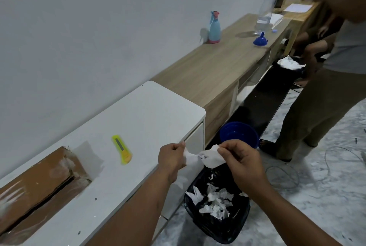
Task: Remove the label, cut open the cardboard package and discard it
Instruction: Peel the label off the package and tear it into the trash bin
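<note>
Pinching the white label (206, 157) between them, the left hand (172, 157) and right hand (240, 161) stretch it — bin (215, 224) just below, yellow cutter (122, 149) left of the left hand.

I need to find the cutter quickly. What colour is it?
Bright yellow-green with an orange end; the utility knife shows clearly in the head view.

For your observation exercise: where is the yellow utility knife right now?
The yellow utility knife lies on the white cabinet top, between the cardboard box at left and the left hand.
</note>
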Demonstrator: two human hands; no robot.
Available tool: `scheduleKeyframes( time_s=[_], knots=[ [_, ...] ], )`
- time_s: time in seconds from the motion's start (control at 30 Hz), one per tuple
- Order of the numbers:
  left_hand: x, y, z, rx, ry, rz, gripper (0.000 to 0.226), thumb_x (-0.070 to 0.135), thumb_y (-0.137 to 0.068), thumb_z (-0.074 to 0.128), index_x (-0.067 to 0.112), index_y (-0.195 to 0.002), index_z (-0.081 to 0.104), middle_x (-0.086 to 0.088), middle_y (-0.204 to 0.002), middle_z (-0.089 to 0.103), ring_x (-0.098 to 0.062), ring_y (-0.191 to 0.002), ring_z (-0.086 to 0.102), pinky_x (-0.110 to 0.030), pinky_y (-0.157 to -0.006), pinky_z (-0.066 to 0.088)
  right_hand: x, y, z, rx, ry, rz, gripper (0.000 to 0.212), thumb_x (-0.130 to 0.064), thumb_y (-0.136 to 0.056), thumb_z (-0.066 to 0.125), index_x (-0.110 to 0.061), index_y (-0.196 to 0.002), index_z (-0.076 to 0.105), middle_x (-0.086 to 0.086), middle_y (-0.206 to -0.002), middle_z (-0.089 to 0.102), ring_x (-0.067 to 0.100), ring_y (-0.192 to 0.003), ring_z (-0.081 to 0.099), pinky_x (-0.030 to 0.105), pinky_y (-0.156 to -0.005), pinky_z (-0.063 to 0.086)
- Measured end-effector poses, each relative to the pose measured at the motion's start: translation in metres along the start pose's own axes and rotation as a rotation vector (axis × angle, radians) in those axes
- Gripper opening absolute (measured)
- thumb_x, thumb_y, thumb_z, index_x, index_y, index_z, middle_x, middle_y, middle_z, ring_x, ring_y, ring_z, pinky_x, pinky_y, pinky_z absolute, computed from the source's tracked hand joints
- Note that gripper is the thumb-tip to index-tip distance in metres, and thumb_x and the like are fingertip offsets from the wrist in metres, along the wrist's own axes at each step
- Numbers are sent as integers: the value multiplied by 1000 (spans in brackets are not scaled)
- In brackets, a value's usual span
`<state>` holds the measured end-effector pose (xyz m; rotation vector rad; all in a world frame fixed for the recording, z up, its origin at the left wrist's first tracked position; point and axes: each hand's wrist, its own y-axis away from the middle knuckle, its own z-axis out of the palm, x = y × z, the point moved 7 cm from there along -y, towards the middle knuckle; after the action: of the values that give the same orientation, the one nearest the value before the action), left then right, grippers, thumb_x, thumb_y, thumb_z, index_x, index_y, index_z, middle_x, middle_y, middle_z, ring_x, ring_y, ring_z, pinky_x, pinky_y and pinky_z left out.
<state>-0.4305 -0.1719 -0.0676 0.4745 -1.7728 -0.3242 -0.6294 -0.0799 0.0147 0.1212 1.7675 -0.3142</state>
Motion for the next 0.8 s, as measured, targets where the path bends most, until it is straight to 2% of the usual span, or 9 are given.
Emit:
scheduleKeyframes(
  time_s=[0.07,0.2,0.27,0.33,0.4,0.47,0.57,0.67,0.8],
  knots=[
    [-1,0,4,4,5,-3,41,31,-97,64,-7,-82,66,-11,-80,67,-24,-69,58,-32,-58,61,-4,1,-5,39,-97,25,11,-7,-89,65,-16,-89,70,-2,-83,73,13,-79,69,22,-70,56],
    [4,1,12,8,16,3,36,30,-97,64,-2,-82,70,-14,-86,70,-25,-73,61,-31,-57,60,-15,2,-6,69,-144,6,13,-2,-89,62,-12,-90,70,1,-85,73,12,-78,70,19,-69,56],
    [5,-5,7,43,20,13,37,31,-97,63,-2,-79,68,-12,-81,68,-26,-73,61,-37,-62,61,-18,5,-11,115,-144,-6,14,-3,-90,62,-15,-89,68,0,-84,72,11,-75,68,18,-66,55],
    [1,-12,-7,110,41,-14,32,31,-97,63,6,-78,69,-10,-84,69,-30,-83,66,-48,-74,62,-19,3,-28,242,-162,0,15,-6,-90,62,-19,-87,67,-3,-83,71,8,-73,65,16,-62,54],
    [-3,-14,-18,121,45,-43,28,30,-99,61,12,-78,68,-11,-89,68,-34,-92,67,-48,-76,62,-16,-3,-46,320,-196,43,12,-7,-90,63,-17,-87,67,-6,-78,71,3,-70,65,14,-57,52],
    [-4,-13,-16,79,12,-27,29,30,-99,61,10,-79,68,-11,-88,68,-32,-87,66,-49,-74,63,-4,-12,-48,260,-216,141,9,-9,-91,62,-14,-89,68,-3,-79,72,3,-70,66,15,-55,51],
    [-2,-1,5,-23,11,3,28,32,-97,64,10,-82,70,-10,-86,67,-27,-75,62,-44,-69,63,17,-19,-26,117,-218,283,10,-14,-92,61,-17,-95,70,3,-90,74,17,-82,71,27,-64,57],
    [3,10,29,-139,103,28,25,29,-95,67,9,-80,72,-15,-91,72,-32,-78,69,-39,-61,60,26,-20,2,7,-243,353,14,-12,-89,66,-17,-101,69,1,-91,75,15,-82,72,25,-64,57],
    [18,24,41,-223,167,57,19,28,-95,68,11,-89,74,-15,-93,76,-28,-77,71,-39,-69,57,42,-17,23,-95,-76,384,32,-12,-76,79,-26,-102,65,-1,-95,74,16,-87,71,37,-76,61]
  ],
)
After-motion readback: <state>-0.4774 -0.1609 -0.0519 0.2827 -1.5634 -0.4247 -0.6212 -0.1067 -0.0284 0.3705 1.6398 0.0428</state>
